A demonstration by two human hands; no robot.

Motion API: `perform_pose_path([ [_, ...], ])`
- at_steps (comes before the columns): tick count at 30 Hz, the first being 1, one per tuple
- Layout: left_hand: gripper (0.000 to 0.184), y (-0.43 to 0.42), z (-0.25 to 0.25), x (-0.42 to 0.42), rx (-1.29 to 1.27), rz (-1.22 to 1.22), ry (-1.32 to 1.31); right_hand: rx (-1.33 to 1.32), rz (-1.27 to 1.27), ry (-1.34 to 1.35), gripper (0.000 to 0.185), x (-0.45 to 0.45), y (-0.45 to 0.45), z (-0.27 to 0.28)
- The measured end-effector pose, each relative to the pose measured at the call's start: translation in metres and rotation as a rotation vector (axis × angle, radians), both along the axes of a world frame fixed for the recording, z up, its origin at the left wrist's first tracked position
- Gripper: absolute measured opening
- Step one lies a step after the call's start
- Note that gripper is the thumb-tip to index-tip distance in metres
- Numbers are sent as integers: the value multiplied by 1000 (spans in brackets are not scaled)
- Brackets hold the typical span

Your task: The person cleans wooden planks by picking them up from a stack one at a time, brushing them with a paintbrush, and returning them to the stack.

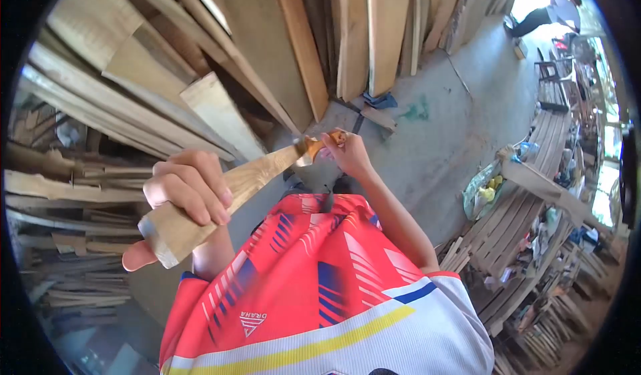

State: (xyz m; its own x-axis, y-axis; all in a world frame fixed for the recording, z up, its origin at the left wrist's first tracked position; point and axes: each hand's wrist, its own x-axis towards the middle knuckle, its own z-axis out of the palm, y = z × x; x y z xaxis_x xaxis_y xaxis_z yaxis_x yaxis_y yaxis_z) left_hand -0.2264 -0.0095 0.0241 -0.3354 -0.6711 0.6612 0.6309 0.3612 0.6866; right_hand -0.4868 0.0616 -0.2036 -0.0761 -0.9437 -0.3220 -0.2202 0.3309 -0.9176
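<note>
A tapering wooden piece (pixel 257 173), square and thick at its near end, lies slantwise across the front of my body. My left hand (pixel 189 187) is wrapped round its thick end, fingers over the top, the thumb showing below. At the thin end, my right hand (pixel 350 155) is closed on a small shiny orange-brown object (pixel 315 148). That object touches or sits right against the wood's tip; its kind cannot be made out, and my fingers partly cover it.
Tall boards (pixel 390 35) lean along the wall ahead, and stacked planks (pixel 73 195) fill the left. On the right stands a slatted wooden bench (pixel 507 225) beside a plastic bag (pixel 482 191). A wood offcut (pixel 378 118) lies on the concrete floor (pixel 444 135). Another person (pixel 561 15) is far right.
</note>
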Motion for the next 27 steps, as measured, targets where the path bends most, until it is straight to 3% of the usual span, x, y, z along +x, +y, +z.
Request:
perform_pose_path([
  [3,92,-3,-6,-55,33,71,0,-135,-121,-604,28,-46,7,82],
  [5,94,-3,-13,-105,3,80,-29,-186,-130,-944,27,-89,19,85],
  [8,97,3,-19,-188,-6,189,-80,-142,-216,-723,29,-146,17,26],
  [11,93,4,-26,-267,-32,373,-129,-59,-241,-17,32,-215,32,-76],
  [15,83,8,-39,-357,-72,579,-244,85,-369,-503,29,-287,26,-19],
  [18,75,-8,-63,-414,-190,647,-383,68,-271,-407,29,-339,5,8],
  [20,76,-25,-72,-434,-177,606,-584,17,-274,-346,29,-368,-10,28],
  [22,64,-42,-83,-457,-108,550,-653,-43,-265,-324,30,-404,-20,38],
  [27,46,-82,-109,-519,-111,356,-775,-98,-485,-351,35,-478,-26,53],
])
